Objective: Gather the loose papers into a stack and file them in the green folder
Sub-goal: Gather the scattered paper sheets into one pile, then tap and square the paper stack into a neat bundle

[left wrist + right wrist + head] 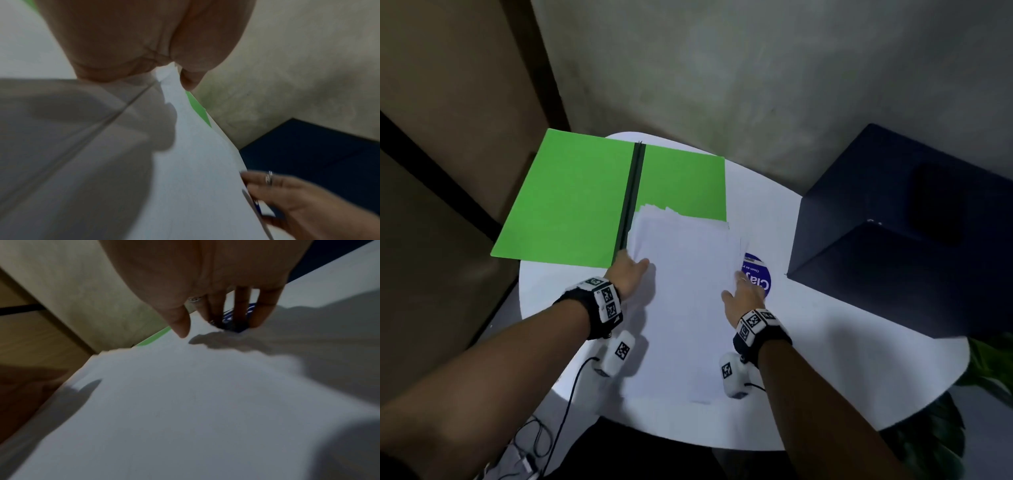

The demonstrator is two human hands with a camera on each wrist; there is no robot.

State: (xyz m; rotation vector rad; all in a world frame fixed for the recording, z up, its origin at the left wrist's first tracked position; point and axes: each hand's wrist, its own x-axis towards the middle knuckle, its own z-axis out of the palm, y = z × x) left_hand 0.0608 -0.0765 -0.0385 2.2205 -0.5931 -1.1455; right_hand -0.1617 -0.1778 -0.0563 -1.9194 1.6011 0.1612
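Observation:
The green folder [571, 202] lies open on the white round table [825, 342], with a black spine down its middle. A stack of white papers [685, 291] lies between my hands, its far end over the folder's right half. My left hand [631, 270] holds the stack's left edge near the spine. In the left wrist view its thumb and curled fingers [115, 71] pinch the paper [195, 178]. My right hand [743, 287] sits at the stack's right edge. Its straight fingers [242, 305] touch that edge and the thumb hovers over the paper [185, 402].
A round blue sticker [758, 274] shows on the table under my right fingers. A dark navy box [893, 240] covers the table's right side. Cables [534, 438] hang off the near left edge. Green leaves [989, 363] show at the right.

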